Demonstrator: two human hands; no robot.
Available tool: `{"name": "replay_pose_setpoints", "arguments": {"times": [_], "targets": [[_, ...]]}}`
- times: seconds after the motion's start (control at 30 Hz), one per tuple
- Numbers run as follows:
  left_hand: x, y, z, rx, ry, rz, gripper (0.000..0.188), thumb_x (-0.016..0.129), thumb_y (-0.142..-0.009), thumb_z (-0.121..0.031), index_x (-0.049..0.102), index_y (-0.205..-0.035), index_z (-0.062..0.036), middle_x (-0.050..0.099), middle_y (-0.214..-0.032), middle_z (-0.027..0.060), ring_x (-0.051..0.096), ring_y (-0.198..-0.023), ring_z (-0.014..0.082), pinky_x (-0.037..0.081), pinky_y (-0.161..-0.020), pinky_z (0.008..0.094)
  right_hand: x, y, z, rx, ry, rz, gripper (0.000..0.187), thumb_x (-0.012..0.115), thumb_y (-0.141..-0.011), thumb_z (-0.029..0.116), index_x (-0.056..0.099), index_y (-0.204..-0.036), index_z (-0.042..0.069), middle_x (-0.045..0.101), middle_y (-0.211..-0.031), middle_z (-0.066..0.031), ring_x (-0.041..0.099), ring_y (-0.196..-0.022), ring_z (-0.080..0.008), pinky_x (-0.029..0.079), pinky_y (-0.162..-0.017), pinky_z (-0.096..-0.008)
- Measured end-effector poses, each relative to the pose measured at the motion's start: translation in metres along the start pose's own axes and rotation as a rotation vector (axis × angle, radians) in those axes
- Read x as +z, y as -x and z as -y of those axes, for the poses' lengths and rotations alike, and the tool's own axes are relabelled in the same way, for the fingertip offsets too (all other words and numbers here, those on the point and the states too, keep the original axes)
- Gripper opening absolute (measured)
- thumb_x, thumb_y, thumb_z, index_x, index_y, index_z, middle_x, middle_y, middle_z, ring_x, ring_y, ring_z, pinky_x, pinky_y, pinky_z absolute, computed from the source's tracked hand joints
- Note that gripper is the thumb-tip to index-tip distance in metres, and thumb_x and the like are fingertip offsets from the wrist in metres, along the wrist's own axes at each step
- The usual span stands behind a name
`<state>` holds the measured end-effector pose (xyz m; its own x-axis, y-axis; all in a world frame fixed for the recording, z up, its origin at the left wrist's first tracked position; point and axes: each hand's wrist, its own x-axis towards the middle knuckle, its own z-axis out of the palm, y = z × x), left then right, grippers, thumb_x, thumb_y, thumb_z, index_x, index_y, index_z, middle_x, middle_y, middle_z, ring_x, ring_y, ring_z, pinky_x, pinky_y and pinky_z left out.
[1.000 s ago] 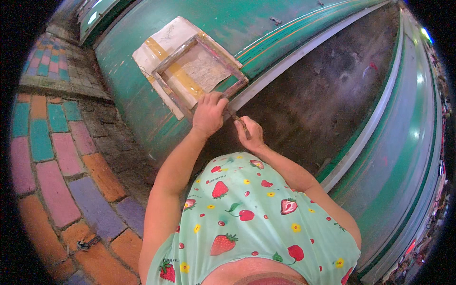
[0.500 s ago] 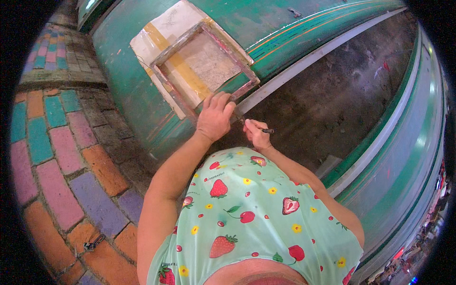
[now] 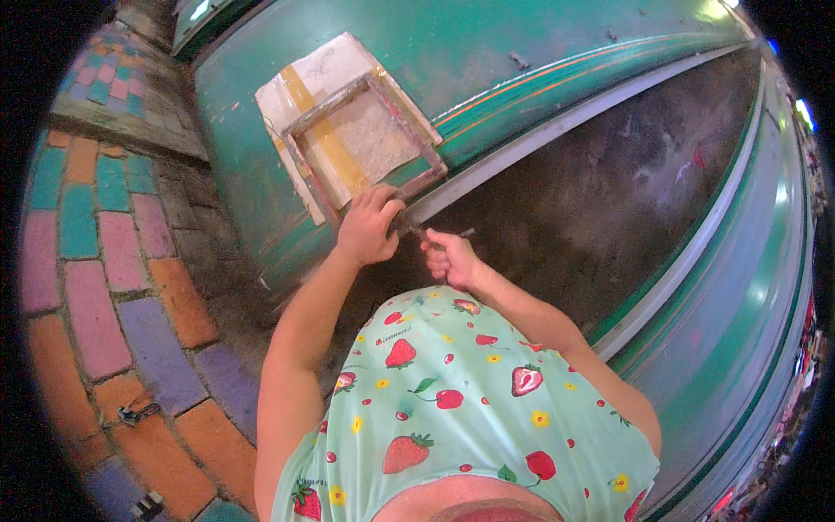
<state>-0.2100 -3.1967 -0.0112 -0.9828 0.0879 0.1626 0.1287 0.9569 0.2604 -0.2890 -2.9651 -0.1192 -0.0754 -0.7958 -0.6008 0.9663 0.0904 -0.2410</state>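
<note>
A worn rectangular wooden frame (image 3: 428, 180) rests on a white, tape-striped board (image 3: 329, 63) at the edge of a green surface (image 3: 417, 52). My left hand (image 3: 372, 228) is closed on the frame's near side, its fingers curled over the bar. Just to its right, my right hand (image 3: 452, 259) wraps round a thin, dark-handled tool (image 3: 469, 233), thumb laid along it toward the left hand. The tool's other end reaches a small dark part by the frame's near corner; its kind is too blurred to tell.
A pale metal rail (image 3: 522, 148) edges the green surface, with a dark recess (image 3: 591, 200) beyond it. Another green and grey panel (image 3: 722, 348) curves along the right. Coloured paving bricks (image 3: 165, 348) cover the floor at left, with a small dark object (image 3: 139, 413) on them.
My right hand has changed its hold from a fingertip pinch to a fuller wrap round the tool, and shifted slightly left. The left hand stays on the frame. The whole view has shifted a little.
</note>
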Motion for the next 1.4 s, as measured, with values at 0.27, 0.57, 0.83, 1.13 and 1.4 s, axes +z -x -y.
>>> {"name": "replay_pose_setpoints", "arguments": {"times": [0.27, 0.57, 0.83, 1.13, 1.4], "targets": [[-0.008, 0.046, 0.011, -0.523, -0.019, -0.435, 0.081, 0.084, -0.091, -0.037, 0.057, -0.160, -0.0027, 0.062, -0.155, 0.0245, 0.058, -0.145, 0.0448, 0.044, -0.124, 0.0522, -0.061, 0.061, 0.027, -0.499, 0.496, -0.481, 0.057, 0.066, -0.115, 0.019, 0.052, -0.170, 0.014, 0.069, -0.082, -0.0042, 0.054, -0.051, -0.0122, 0.045, -0.046, -0.0306], [-0.009, 0.054, 0.043, -1.078, 0.400, -0.298, 0.072, 0.086, -0.088, -0.030, 0.064, -0.148, 0.0032, 0.078, -0.127, 0.0255, 0.076, -0.115, 0.0376, 0.058, -0.104, 0.0458, -0.061, 0.072, 0.133, -1.093, 0.492, -0.551, 0.019, 0.066, -0.114, 0.009, 0.079, -0.128, 0.004, 0.071, -0.091, -0.0009, 0.059, -0.064, -0.0051, 0.046, -0.056, -0.0227], [-0.054, 0.044, 0.055, -1.195, 0.573, -0.364, 0.087, 0.079, -0.077, -0.006, 0.060, -0.161, 0.0048, 0.073, -0.097, 0.0083, 0.069, -0.080, 0.0180, 0.057, -0.072, 0.0328, -0.062, 0.079, 0.317, -1.254, 1.313, -0.723, 0.014, 0.080, -0.104, 0.015, 0.082, -0.114, 0.005, 0.075, -0.092, -0.0092, 0.073, -0.088, -0.0259, 0.058, -0.078, -0.0418], [-0.057, 0.016, 0.025, -1.223, 0.555, -0.364, 0.101, 0.085, -0.076, -0.005, 0.048, -0.170, 0.0055, 0.073, -0.104, 0.0066, 0.067, -0.089, 0.0144, 0.056, -0.078, 0.0315, -0.012, 0.025, 0.419, -1.086, 2.125, -0.936, 0.029, 0.082, -0.101, 0.039, 0.083, -0.120, 0.017, 0.075, -0.109, -0.0129, 0.076, -0.104, -0.0373, 0.062, -0.085, -0.0520], [-0.057, -0.026, -0.013, -1.176, 0.740, -0.498, 0.096, 0.085, -0.083, -0.002, 0.046, -0.171, 0.0040, 0.077, -0.129, 0.0123, 0.074, -0.111, 0.0219, 0.060, -0.098, 0.0356, 0.047, -0.029, 0.423, -0.642, 2.064, -0.771, 0.040, 0.091, -0.088, 0.030, 0.082, -0.125, 0.018, 0.076, -0.113, -0.0117, 0.077, -0.111, -0.0350, 0.063, -0.094, -0.0505]]}}
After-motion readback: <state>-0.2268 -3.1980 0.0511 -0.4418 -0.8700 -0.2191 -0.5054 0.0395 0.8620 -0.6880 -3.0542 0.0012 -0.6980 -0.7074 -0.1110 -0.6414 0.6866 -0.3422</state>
